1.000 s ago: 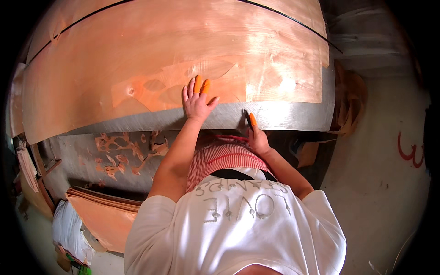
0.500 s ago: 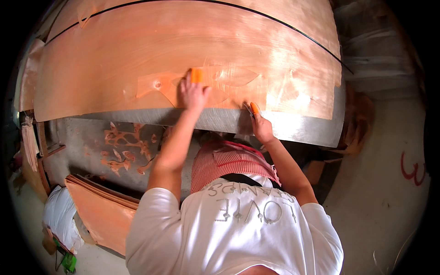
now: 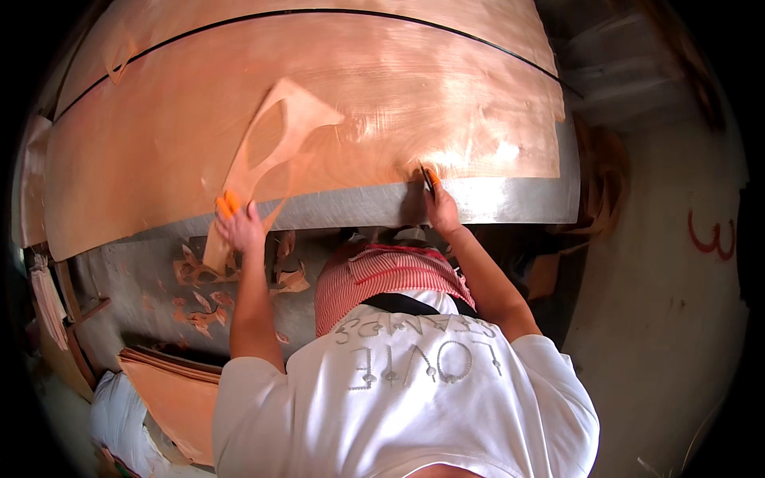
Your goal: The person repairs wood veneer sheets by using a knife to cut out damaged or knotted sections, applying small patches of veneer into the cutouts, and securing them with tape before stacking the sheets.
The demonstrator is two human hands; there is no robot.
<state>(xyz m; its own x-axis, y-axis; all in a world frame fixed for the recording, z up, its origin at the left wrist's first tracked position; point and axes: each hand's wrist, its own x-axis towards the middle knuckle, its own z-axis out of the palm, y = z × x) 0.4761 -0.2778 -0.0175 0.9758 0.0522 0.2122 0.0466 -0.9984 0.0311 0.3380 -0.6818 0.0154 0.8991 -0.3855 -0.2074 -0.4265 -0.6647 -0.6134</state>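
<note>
In the head view, the left hand (image 3: 239, 225) is closed on a cut-off strip of thin veneer (image 3: 267, 151) and holds it lifted above the big veneer sheet (image 3: 382, 103) which lies on the grey bench (image 3: 510, 199). The right hand (image 3: 441, 209) is at the near edge of the sheet, closed around a small orange-handled knife (image 3: 429, 178) whose tip touches the sheet edge. Small veneer scraps (image 3: 209, 296) lie on the floor under the bench, and a stack of sheets (image 3: 171, 394) is at lower left.
</note>
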